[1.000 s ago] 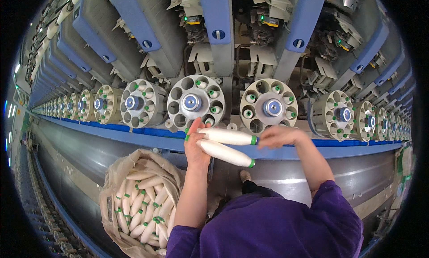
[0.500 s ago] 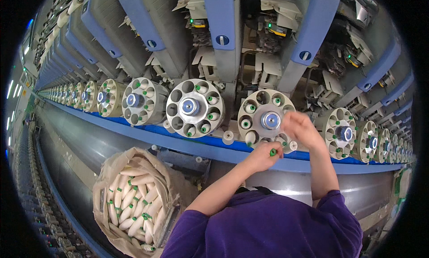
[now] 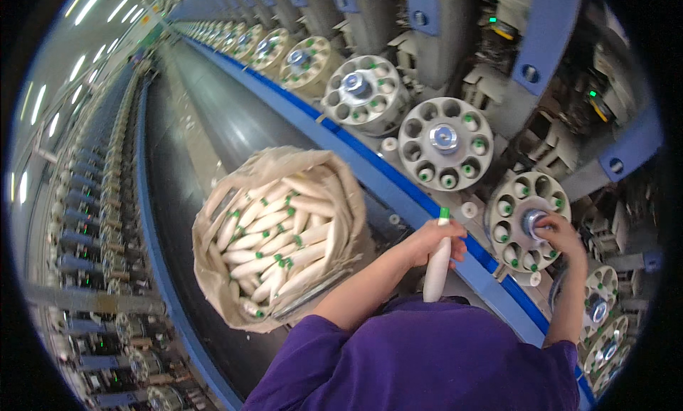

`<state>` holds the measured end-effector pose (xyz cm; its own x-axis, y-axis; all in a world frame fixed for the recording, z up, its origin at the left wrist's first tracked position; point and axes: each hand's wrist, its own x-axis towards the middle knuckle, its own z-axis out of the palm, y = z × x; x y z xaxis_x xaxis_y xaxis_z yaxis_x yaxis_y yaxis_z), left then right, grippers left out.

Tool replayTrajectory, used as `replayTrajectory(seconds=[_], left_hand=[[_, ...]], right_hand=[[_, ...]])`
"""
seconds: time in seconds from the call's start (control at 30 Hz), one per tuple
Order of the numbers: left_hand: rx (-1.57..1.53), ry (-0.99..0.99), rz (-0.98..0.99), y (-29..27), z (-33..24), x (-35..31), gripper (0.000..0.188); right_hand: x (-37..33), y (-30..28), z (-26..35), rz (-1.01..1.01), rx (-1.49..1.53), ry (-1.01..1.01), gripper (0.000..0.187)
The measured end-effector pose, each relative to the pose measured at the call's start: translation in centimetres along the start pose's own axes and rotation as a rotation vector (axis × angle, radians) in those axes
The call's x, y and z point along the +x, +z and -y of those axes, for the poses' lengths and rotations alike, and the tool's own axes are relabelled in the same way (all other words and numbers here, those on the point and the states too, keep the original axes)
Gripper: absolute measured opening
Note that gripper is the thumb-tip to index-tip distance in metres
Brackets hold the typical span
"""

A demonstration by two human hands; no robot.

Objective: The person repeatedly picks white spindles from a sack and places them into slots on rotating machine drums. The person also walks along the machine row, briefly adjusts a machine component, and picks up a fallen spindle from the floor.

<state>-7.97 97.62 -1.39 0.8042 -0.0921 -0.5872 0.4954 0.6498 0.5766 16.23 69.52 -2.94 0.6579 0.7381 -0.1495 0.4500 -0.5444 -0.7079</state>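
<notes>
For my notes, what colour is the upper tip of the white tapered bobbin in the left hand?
The upper tip is green, clearest in the head view.

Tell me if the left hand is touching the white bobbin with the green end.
Touching. The head view shows the left hand closed around the bobbin, its green end sticking out above the grip.
</notes>
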Motion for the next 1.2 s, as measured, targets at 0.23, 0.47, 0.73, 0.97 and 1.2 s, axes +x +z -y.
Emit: replayTrajectory(seconds=[0.23, 0.47, 0.73, 0.97, 1.2], left_hand=[[0.641, 0.399, -0.723, -14.9, -7.3, -13.1, 0.024], [1.366, -0.156, -1.350, -28.7, -2.0, -20.8, 0.025], [1.629, 0.024, -1.185, -33.0, 0.2, -16.9, 0.039], [1.651, 0.109, -1.022, -34.8, -3.0, -20.6, 0.042], [0.335, 0.844, -0.665, -31.0, -12.7, -24.4, 0.029]], right_hand=[[3.0, 1.9, 12.1, -0.297, 0.181, -0.051, 0.024], [10.3, 25.9, 28.1, 0.443, 0.395, -0.474, 0.024], [14.4, 43.1, 36.8, 0.365, -0.505, -0.638, 0.048], [15.3, 36.8, 35.9, 0.366, 0.283, -0.599, 0.036], [14.8, 27.9, 35.1, 0.323, 1.690, -0.118, 0.035]])
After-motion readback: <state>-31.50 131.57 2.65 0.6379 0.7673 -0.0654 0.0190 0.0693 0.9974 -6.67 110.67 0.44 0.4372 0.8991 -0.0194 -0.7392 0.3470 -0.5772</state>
